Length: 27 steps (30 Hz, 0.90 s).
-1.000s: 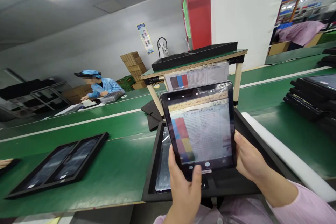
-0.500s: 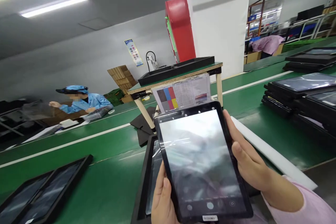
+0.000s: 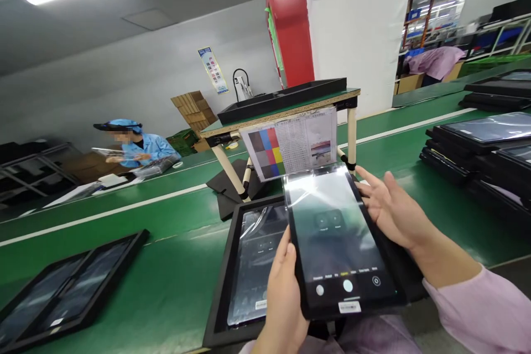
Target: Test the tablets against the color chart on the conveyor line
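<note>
A black tablet point(image 3: 336, 243) is held tilted in front of me, its lit screen showing camera controls and a small panel with two icons. My left hand point(image 3: 286, 282) grips its left edge, thumb at the front. At the tablet's right edge is my right hand point(image 3: 394, 210), open with thumb raised and fingers apart; whether its fingertips touch the tablet I cannot tell. Under and left of the held tablet, a black foam tray point(image 3: 222, 293) carries a second tablet point(image 3: 249, 282), partly covered by my left hand and the held tablet.
A small stand point(image 3: 352, 138) bears a black tray point(image 3: 282, 100) and a printed colour chart point(image 3: 290, 144). Another tray with tablets point(image 3: 74, 287) lies left on the green bench point(image 3: 166, 287). Stacked trays point(image 3: 456, 149) stand right. Across the bench a person in blue point(image 3: 153, 146) holds a flat item.
My right hand has loosened, its thumb lifting off the tablet's edge. The tablet shifted right, uncovering more of the tray. Its screen changed from a blurred bright view to a dimmer one with a panel.
</note>
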Tool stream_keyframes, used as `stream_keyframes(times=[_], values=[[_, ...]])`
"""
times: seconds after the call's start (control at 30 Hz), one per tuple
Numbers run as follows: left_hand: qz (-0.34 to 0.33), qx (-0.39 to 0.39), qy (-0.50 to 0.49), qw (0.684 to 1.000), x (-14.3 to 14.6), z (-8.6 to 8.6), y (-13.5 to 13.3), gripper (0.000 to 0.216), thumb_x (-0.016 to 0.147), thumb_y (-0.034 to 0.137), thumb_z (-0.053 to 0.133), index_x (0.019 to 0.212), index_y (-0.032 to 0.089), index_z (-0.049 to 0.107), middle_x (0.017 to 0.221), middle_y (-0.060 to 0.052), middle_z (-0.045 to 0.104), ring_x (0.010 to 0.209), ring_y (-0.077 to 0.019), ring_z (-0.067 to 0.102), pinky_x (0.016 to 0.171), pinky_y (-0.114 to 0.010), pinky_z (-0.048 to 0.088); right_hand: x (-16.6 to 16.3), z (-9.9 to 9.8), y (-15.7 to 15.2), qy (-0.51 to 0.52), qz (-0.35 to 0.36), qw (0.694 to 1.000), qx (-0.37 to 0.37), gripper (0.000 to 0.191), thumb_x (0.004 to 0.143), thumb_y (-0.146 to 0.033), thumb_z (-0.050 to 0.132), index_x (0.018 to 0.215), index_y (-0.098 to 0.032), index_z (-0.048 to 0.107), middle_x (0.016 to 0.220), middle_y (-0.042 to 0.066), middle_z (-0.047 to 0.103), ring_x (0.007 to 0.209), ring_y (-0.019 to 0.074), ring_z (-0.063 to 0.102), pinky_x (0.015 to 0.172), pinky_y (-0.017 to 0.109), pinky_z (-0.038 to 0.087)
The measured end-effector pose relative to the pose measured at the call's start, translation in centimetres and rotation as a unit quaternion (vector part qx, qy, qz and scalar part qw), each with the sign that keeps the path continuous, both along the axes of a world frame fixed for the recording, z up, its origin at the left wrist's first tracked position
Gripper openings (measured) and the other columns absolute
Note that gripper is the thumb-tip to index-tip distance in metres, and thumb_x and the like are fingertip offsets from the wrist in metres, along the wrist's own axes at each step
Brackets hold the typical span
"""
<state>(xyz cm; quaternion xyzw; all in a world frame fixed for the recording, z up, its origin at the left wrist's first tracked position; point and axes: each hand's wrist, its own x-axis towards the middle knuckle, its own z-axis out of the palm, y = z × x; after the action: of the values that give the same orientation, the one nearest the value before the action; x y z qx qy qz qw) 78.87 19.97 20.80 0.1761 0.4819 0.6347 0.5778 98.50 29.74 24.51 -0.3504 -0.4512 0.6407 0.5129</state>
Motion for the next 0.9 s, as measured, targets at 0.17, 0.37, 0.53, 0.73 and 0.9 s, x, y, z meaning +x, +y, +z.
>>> stream_keyframes(times=[0.17,0.37,0.53,0.73,0.9], values=[[-0.084,-0.018,0.081,0.993,0.5,-1.0,1.3,0.07,0.085,0.052,0.065,0.144,0.018,0.05,0.156,-0.013,0.041,0.146,-0.0273,0.035,0.12,-0.041,0.029,0.5,-1.7,2.4,-0.044,-0.044,0.994,-0.087,0.087,0.091,-0.075,0.035,0.158,-0.02,0.023,0.15,0.018,0.045,0.132,0.0292,0.052,0.113,0.051,0.04],[-0.054,0.116,0.224,0.966,-2.2,-1.9,-0.3,0.074,0.09,0.062,0.054,0.152,0.026,0.037,0.158,-0.008,0.039,0.147,-0.0217,0.032,0.122,-0.039,0.024,1.5,-1.9,1.4,-0.296,-0.047,0.943,0.145,0.065,0.088,-0.074,0.042,0.134,-0.033,0.061,0.15,0.004,0.048,0.144,0.031,0.036,0.122,0.056,0.019],[-0.012,0.114,0.518,0.848,-6.7,-0.9,-1.7,0.044,0.094,0.049,0.049,0.129,0.025,0.064,0.139,-0.01,0.06,0.132,-0.0266,0.052,0.113,-0.046,0.04,0.7,-2.9,0.3,-0.553,0.057,0.777,0.296,0.048,0.092,-0.062,0.039,0.111,-0.037,0.076,0.149,0.004,0.049,0.145,0.0437,0.028,0.11,0.077,0.015],[0.03,0.103,0.728,0.677,-10.2,-0.6,-1.7,0.038,0.097,0.038,0.041,0.118,0.025,0.07,0.116,-0.01,0.066,0.115,-0.0271,0.055,0.101,-0.048,0.048,-0.1,-4.1,0.6,-0.589,0.096,0.736,0.318,0.047,0.095,-0.057,0.035,0.111,-0.04,0.075,0.149,0.001,0.05,0.142,0.0418,0.032,0.107,0.076,0.022],[0.019,0.043,0.833,0.552,-11.5,-0.9,-1.1,0.039,0.095,0.027,0.039,0.113,0.025,0.074,0.11,-0.013,0.063,0.109,-0.0308,0.051,0.093,-0.052,0.047,1.8,-3.2,0.3,-0.535,-0.018,0.78,0.325,0.053,0.094,-0.065,0.032,0.121,-0.042,0.071,0.147,0.002,0.051,0.138,0.0416,0.04,0.108,0.073,0.027]])
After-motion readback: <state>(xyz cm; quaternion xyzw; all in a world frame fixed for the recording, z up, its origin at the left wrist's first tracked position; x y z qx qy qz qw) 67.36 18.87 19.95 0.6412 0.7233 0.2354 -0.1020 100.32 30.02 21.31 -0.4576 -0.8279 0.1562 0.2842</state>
